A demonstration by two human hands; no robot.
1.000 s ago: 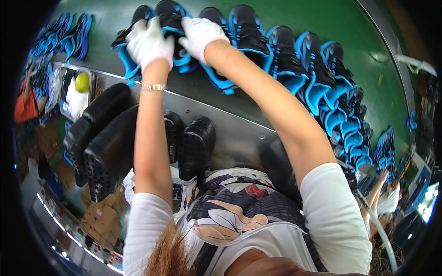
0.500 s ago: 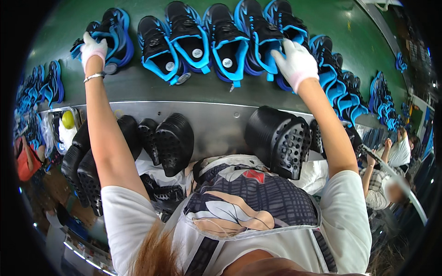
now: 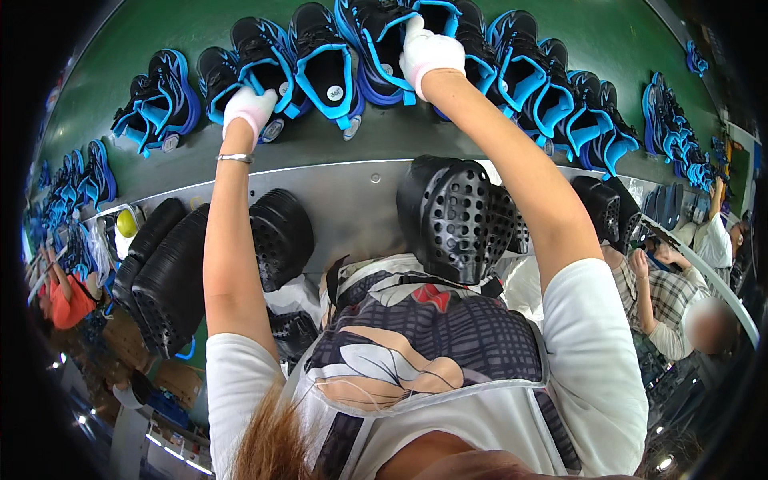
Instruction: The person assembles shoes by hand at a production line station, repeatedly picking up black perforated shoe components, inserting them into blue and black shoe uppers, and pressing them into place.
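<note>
Both my hands wear white gloves and reach over a row of black sneakers with bright blue collars and soles. My left hand (image 3: 250, 110) is closed at the heel collar of a sneaker (image 3: 214, 70) on the row's left side; its fingertips are partly hidden inside the opening. Farther right, my right hand (image 3: 432, 58) grips the collar edge of another sneaker (image 3: 374, 36), with one finger pointing away from me. Between my hands stands a sneaker (image 3: 322, 72) with a round pale label inside. A separate pair (image 3: 160, 100) sits left of my left hand.
The sneakers stand on a green work surface (image 3: 272, 148) with a metal edge (image 3: 344, 180). Nearer me are stacks of black, perforated, foot-shaped pieces (image 3: 460, 212). More sneakers (image 3: 668, 128) line the right. Co-workers sit at far right (image 3: 672, 292) and far left (image 3: 72, 296).
My left hand has left the leftmost pair and moved right onto a neighbouring sneaker. My right hand has moved left and farther away along the row. The whole view has shifted.
</note>
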